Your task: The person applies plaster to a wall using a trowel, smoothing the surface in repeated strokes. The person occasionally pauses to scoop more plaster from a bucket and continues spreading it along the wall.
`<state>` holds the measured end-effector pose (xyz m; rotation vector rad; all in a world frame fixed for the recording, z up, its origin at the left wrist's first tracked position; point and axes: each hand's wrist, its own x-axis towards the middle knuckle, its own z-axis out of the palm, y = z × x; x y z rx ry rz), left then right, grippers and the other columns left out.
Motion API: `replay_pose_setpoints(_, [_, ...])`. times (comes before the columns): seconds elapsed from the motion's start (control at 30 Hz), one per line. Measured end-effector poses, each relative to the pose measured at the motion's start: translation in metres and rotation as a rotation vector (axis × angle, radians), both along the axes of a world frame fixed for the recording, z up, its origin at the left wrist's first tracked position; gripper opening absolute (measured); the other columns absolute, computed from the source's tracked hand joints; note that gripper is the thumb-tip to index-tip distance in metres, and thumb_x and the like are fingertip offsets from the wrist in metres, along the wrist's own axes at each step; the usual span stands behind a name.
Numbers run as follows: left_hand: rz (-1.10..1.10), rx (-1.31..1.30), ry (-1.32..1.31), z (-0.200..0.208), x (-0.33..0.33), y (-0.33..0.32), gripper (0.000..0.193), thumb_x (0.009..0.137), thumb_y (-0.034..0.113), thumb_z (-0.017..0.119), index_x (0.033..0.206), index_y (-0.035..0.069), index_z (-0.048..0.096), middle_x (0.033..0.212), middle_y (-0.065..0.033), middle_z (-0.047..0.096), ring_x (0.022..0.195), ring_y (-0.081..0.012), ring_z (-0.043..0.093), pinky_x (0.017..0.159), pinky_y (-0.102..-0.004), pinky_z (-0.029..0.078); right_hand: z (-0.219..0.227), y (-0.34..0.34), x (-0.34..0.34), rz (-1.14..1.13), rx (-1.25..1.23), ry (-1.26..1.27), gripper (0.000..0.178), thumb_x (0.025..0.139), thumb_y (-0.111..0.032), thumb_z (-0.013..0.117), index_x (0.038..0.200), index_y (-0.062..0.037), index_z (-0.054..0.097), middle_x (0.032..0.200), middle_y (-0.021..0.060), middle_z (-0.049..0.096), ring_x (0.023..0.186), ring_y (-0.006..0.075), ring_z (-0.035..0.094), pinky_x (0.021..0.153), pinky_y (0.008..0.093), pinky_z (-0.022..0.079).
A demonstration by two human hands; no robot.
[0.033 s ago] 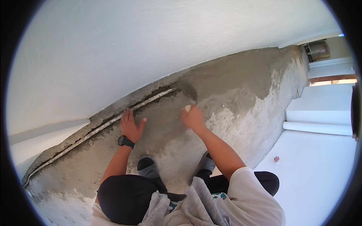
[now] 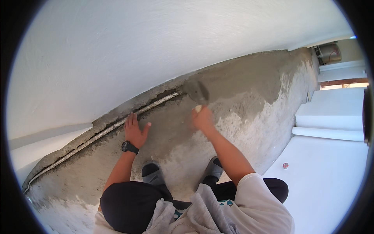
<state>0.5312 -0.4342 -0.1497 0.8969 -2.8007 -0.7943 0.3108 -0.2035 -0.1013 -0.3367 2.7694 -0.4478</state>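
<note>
My right hand (image 2: 202, 119), slightly blurred, is closed around the pale handle of a trowel (image 2: 196, 92). Its wet-looking blade lies over the grey mortar (image 2: 243, 76), beside the far end of a mortar-spattered pipe (image 2: 156, 102). The pipe runs in a rough groove along the foot of the wall. To the left, my left hand (image 2: 135, 132) is stretched out flat, with the fingertips at the pipe and the thumb held apart. It holds nothing, and a black watch (image 2: 129, 147) is on that wrist.
A white wall (image 2: 156, 43) rises along the far side of the groove. White steps or ledges (image 2: 331, 113) stand at the right, with a small red-and-white object (image 2: 285, 165) on the white surface below. A metal cylinder (image 2: 329, 53) sits at the far right. My sandalled feet (image 2: 154, 173) are on the rough floor.
My right hand and the trowel have shifted slightly to the right, and more of the blade's face shows. The left hand stays in place.
</note>
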Motion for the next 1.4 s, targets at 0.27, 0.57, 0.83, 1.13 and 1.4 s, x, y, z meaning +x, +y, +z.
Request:
replay_pose_setpoints(0.27, [-0.022,0.024,0.007,0.009,0.006,0.004,0.085,0.095,0.055,0.061,0.146,-0.009,0.041,0.153,-0.0295,0.039,0.144,-0.0446,0.035,0.117,-0.0537,0.029,-0.015,0.022,-0.119,0.027,0.028,0.114,0.041,0.085,-0.035,0.070,0.097,0.0045,0.066,0.091,0.0289,0.069,0.090,0.0459,0.068,0.079,0.0524,0.055])
replay_pose_setpoints(0.57, [-0.028,0.044,0.009,0.001,0.006,0.003,0.086,0.096,0.055,0.059,0.149,-0.009,0.037,0.155,-0.0292,0.036,0.146,-0.0440,0.032,0.119,-0.0531,0.025,-0.004,0.037,-0.100,0.278,0.103,0.157,0.034,0.085,-0.034,0.068,0.100,-0.0036,0.066,0.087,0.0244,0.070,0.085,0.0452,0.067,0.075,0.0537,0.054])
replay_pose_setpoints(0.83, [-0.042,0.045,0.026,-0.001,0.004,0.002,0.087,0.097,0.057,0.057,0.150,-0.008,0.036,0.155,-0.0289,0.036,0.146,-0.0439,0.031,0.120,-0.0536,0.024,0.007,0.047,-0.094,0.436,0.094,0.214,0.037,0.088,-0.033,0.065,0.111,-0.0042,0.065,0.090,0.0210,0.071,0.088,0.0414,0.069,0.077,0.0510,0.055])
replay_pose_setpoints(1.13, [-0.019,0.115,0.026,0.002,-0.003,0.003,0.087,0.097,0.060,0.055,0.148,-0.009,0.039,0.155,-0.0294,0.037,0.147,-0.0431,0.030,0.121,-0.0538,0.024,0.052,0.045,-0.113,0.366,0.071,-0.050,0.047,0.091,-0.045,0.065,0.101,0.0001,0.067,0.089,0.0242,0.070,0.086,0.0436,0.067,0.075,0.0506,0.053])
replay_pose_setpoints(1.4, [-0.029,0.128,0.047,0.010,-0.007,0.008,0.083,0.098,0.056,0.056,0.147,-0.009,0.041,0.154,-0.0293,0.038,0.147,-0.0436,0.031,0.120,-0.0536,0.025,0.023,0.042,-0.165,0.312,-0.073,-0.187,0.051,0.090,-0.047,0.067,0.087,0.0032,0.070,0.079,0.0247,0.068,0.077,0.0420,0.067,0.071,0.0472,0.052])
